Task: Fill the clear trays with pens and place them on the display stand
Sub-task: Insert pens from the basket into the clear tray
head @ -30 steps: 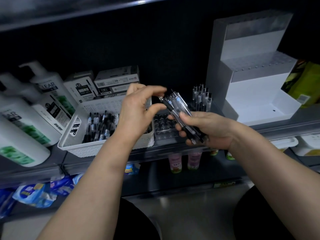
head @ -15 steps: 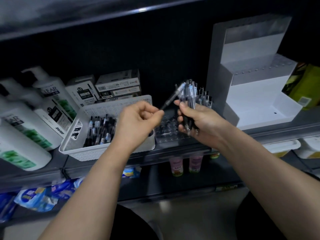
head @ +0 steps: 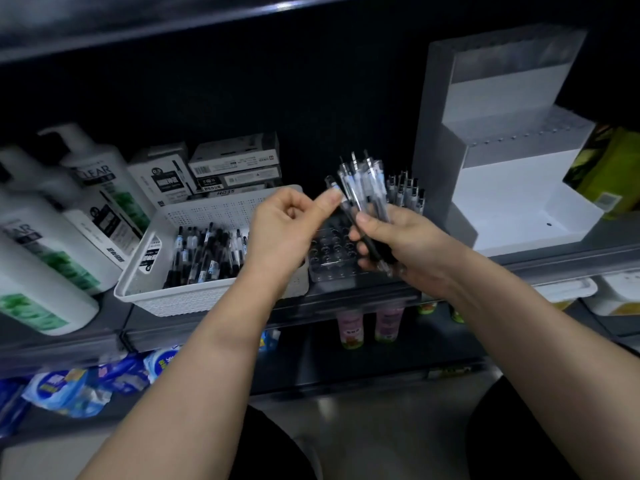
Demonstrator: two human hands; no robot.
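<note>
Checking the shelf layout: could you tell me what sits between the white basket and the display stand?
In the head view, a clear tray sits there, with pens standing at its back right.

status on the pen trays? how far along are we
Early. Done: a few standing pens at the clear tray's far end. In hand: right hand grips a bunch of pens; left hand pinches a single pen. Left: most tray holes are empty, and the white display stand holds no tray.
</note>
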